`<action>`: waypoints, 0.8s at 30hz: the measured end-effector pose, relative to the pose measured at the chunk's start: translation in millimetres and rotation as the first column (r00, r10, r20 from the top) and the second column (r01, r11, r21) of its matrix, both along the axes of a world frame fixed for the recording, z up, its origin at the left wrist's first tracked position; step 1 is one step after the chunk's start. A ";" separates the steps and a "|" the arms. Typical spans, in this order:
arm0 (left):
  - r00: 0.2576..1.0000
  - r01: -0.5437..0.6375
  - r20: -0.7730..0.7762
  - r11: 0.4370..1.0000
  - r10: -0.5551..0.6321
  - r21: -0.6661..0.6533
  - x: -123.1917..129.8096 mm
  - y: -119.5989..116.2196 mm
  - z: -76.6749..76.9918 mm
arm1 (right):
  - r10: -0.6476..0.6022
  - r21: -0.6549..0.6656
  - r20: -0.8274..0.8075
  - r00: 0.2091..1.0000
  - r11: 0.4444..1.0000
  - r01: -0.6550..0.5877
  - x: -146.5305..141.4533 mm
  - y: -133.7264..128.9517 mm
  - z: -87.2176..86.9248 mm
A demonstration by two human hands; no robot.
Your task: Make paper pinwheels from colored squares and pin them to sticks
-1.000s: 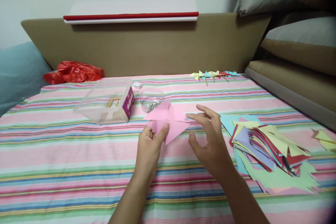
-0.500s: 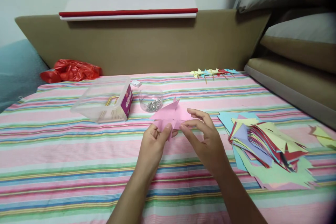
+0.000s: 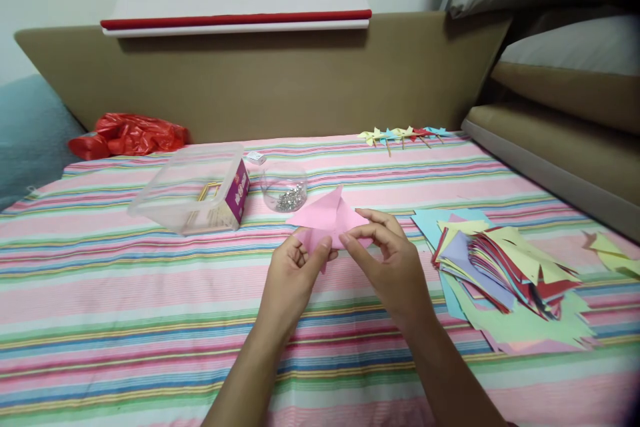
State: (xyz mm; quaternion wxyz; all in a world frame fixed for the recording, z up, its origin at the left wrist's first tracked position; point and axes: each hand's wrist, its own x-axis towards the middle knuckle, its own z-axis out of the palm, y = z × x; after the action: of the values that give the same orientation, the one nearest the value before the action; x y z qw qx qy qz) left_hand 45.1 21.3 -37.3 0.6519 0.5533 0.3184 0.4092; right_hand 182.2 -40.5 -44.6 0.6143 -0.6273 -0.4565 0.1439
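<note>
A pink paper pinwheel (image 3: 327,212), cut and partly folded, is held up over the striped cloth between both hands. My left hand (image 3: 296,272) grips its lower left part, thumb on top and fingers beneath. My right hand (image 3: 393,260) pinches the paper near its centre and right side, thumb and fingers closed on it. Just beyond the paper stands a round clear tub (image 3: 284,188) of small silvery pieces. To the right lies a pile of coloured cut paper (image 3: 505,273).
A clear plastic box (image 3: 183,187) with sticks inside lies at left, a small white box (image 3: 257,157) behind it. A red plastic bag (image 3: 135,135) sits at the back left. Several finished pinwheels (image 3: 403,136) lie at the back right. Stacked cushions (image 3: 565,107) border the right side.
My right fingers have closed in on the middle of the pink paper, and one right-hand flap is now bent in. My left hand keeps its grip. The view has shifted slightly.
</note>
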 end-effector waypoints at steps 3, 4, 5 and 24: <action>1.000 0.013 -0.013 1.000 -0.013 0.027 -0.8 -0.3 1.4 | -0.005 -0.007 0.003 1.000 1.000 0.005 -0.7 -0.1 -0.3; 1.000 0.016 -0.017 0.999 -0.016 0.033 -0.9 -0.3 1.8 | -0.006 -0.011 -0.001 1.000 1.000 0.006 -0.9 0.0 -0.5; 1.000 0.019 -0.020 0.999 -0.018 0.035 -0.9 -0.3 2.3 | -0.006 -0.015 -0.005 1.000 1.000 0.006 -1.0 0.1 -0.7; 0.998 0.008 -0.063 0.994 -0.002 0.107 -4.7 0.3 10.1 | 0.080 -0.021 -0.582 0.809 0.993 -0.114 -1.4 -1.0 8.2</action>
State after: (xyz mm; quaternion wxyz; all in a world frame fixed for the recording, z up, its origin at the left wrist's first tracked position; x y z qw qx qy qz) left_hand 40.4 21.6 -27.2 0.6121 0.6009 0.3149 0.4065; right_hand 180.7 -41.5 -36.5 0.6987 -0.5460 -0.2751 0.3715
